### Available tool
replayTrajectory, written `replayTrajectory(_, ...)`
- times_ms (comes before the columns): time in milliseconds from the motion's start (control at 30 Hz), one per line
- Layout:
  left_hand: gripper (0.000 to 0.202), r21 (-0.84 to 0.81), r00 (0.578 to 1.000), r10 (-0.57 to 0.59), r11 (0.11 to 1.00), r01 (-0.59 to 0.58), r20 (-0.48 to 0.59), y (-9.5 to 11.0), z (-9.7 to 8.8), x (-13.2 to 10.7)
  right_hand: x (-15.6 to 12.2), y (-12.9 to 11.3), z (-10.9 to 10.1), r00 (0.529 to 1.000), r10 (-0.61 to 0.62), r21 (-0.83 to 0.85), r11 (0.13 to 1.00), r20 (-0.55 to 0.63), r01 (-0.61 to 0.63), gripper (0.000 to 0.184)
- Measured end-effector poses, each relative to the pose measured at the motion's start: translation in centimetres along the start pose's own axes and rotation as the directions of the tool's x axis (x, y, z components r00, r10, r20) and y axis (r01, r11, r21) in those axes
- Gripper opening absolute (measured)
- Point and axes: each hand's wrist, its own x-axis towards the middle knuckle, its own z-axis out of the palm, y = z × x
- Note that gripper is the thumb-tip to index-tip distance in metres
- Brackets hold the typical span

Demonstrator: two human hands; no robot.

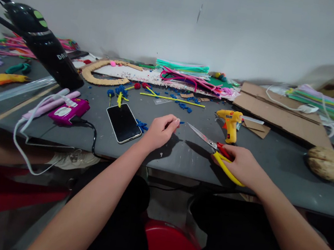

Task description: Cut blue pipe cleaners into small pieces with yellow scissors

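Over bare desk (191, 161) near its front edge, the left hand (160, 131) pinches a blue bit (182, 122); the right hand (244, 164) holds scissors (214, 145).

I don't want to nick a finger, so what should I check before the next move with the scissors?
1. Scissors in the right hand: ok, held by the handles.
2. Blue piece in the left hand: ok, pinched, end sticking out.
3. Blade tip apart from the left hand: ok, a gap shows.
4. Glue gun switched off: cannot tell.
5. Phone clear of scraps: not ok, blue bits at its right edge.
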Motion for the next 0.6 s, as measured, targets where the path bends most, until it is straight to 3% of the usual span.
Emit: replayTrajectory(600,0.038,0.012,0.999,0.008,1.000,-0.009,0.046,0.31,0.25,-0.06,0.00,0.42,0.28,1.000,-0.024,0.016,1.000,-0.004,0.024,0.018)
